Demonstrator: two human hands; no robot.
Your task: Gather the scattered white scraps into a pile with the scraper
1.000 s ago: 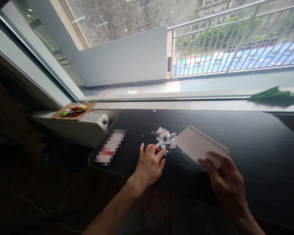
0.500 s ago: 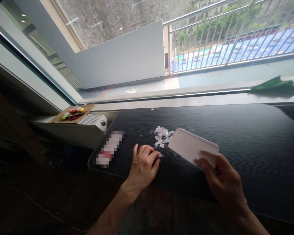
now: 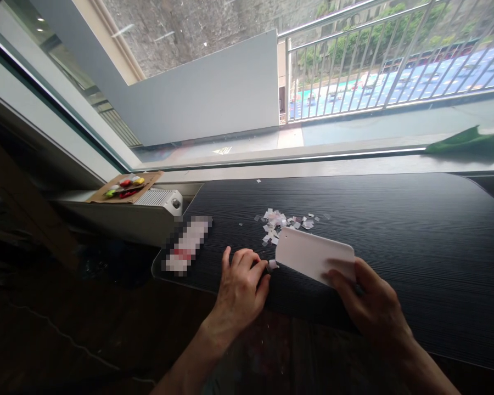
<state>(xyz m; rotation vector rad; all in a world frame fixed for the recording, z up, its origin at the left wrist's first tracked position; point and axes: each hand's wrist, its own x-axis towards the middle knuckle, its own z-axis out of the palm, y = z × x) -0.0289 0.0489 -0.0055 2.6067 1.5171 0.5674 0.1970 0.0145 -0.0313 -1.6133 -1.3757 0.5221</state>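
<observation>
My right hand (image 3: pixel 374 299) grips the near right end of a thin white flat panel (image 3: pixel 313 253), which has rounded corners and a small hole near its left end. The thumb lies on its face and the fingers are behind it. Its left end reaches the edge of a loose pile of small pale scraps (image 3: pixel 275 218) on the dark table. My left hand (image 3: pixel 242 282) is low over the table, fingers curled and thumb close to the forefinger. At the forefinger's tip is a small pale curled scrap (image 3: pixel 273 264), partly hidden by the fingers.
The black wood-grain table (image 3: pixel 387 219) stands against a large window. A blurred-out pale item (image 3: pixel 188 245) lies at its left end. Beyond that, a white radiator (image 3: pixel 160 200) bears cardboard with colourful small objects (image 3: pixel 125 185). One scrap (image 3: pixel 259 181) lies near the sill.
The white panel has come nearer to me and slightly left, uncovering more scraps behind it. More of the small curled scrap shows at my left fingertips. My view has shifted slightly.
</observation>
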